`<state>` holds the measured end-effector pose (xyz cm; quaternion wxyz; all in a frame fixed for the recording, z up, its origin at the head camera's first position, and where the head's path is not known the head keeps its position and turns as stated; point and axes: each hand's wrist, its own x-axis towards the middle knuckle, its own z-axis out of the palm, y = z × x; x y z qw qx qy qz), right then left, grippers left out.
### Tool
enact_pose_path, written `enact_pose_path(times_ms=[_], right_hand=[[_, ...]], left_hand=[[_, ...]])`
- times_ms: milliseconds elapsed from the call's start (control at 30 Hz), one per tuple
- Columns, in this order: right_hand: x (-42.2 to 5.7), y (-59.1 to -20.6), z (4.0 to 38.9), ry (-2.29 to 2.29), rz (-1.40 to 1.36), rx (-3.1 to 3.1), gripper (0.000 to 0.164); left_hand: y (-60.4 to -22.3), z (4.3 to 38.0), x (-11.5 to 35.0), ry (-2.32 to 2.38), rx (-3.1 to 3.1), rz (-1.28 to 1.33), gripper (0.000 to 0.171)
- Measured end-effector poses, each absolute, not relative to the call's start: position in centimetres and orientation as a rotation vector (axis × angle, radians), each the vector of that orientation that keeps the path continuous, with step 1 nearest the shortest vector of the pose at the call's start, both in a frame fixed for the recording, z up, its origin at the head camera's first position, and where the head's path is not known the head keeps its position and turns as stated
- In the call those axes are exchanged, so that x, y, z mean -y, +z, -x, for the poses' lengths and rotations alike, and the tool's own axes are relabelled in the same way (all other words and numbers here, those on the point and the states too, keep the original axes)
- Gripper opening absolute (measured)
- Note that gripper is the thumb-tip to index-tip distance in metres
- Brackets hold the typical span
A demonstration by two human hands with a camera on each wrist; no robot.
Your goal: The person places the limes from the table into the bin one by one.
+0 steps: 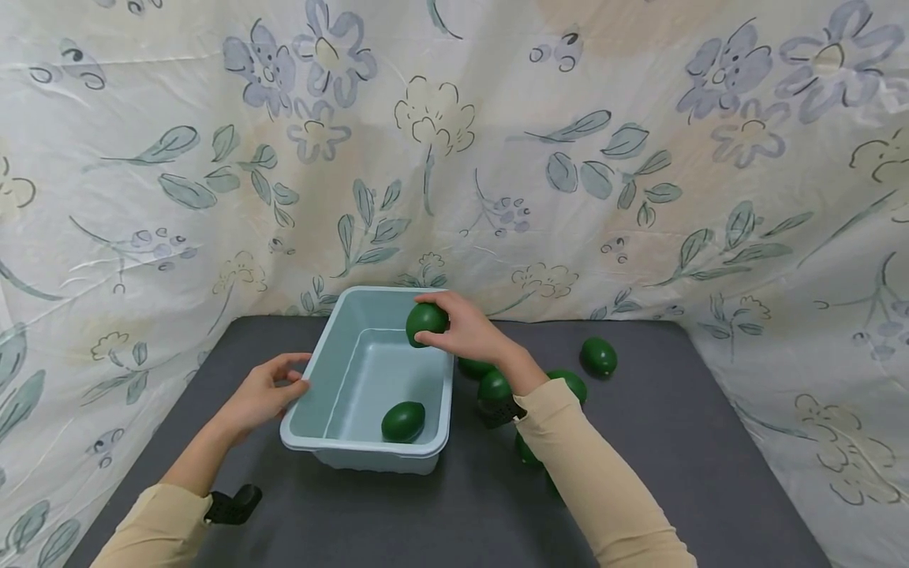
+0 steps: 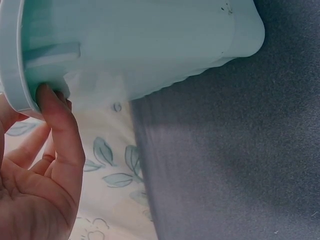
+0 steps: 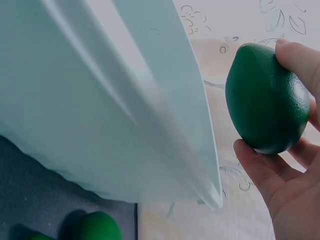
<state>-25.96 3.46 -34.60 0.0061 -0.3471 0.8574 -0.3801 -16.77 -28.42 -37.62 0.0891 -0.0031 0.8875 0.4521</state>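
A light blue-green plastic basin [image 1: 369,375] stands on the table. My left hand [image 1: 263,394] is at its left side, and in the left wrist view the fingertips [image 2: 50,100] grip the rim. Over the basin's far right part, my right hand [image 1: 469,331] holds a glossy dark green lime [image 1: 424,322] between thumb and fingers. That lime [image 3: 265,100] shows a blunt pointed end in the right wrist view, beside the basin's rim. Another lime [image 1: 403,422] lies on the basin floor in the near right corner.
Several more limes lie right of the basin, partly hidden by my right forearm, including one lime [image 1: 495,386] close to its wall. A separate lime [image 1: 599,357] rests farther right. Dark grey cloth [image 1: 660,442] covers the table; a floral curtain [image 1: 497,158] hangs behind.
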Motion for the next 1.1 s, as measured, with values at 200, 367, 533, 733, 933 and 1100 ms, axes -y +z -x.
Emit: enact_pose_path(times_ms=[200,367,533,733,933,1100], right_hand=[[-2.2,-34.4,26.1,-1.184,1.075,-2.671,0.056],[-1.1,-34.2,26.2,-1.197,1.103,-2.649,0.056],[0.0,-34.0,26.0,-1.192,1.137,-2.623,0.056],[1.0,-33.8,25.7,-1.18,1.156,-2.607,0.056],[1.2,-33.7,25.5,-1.157,1.174,-2.591,0.057],[0.8,-33.8,25.6,-1.156,1.177,-2.591,0.059]], left_hand=[[-37.8,16.8,28.5,1.372,-2.625,0.002,0.053],[-37.7,16.9,28.5,1.358,-2.629,0.013,0.053],[-37.7,16.9,28.5,1.347,-2.628,0.018,0.053],[-37.6,17.0,28.6,1.337,-2.634,0.012,0.054],[-37.6,17.1,28.5,1.331,-2.64,0.014,0.054],[-37.7,17.1,28.5,1.335,-2.635,0.016,0.054]])
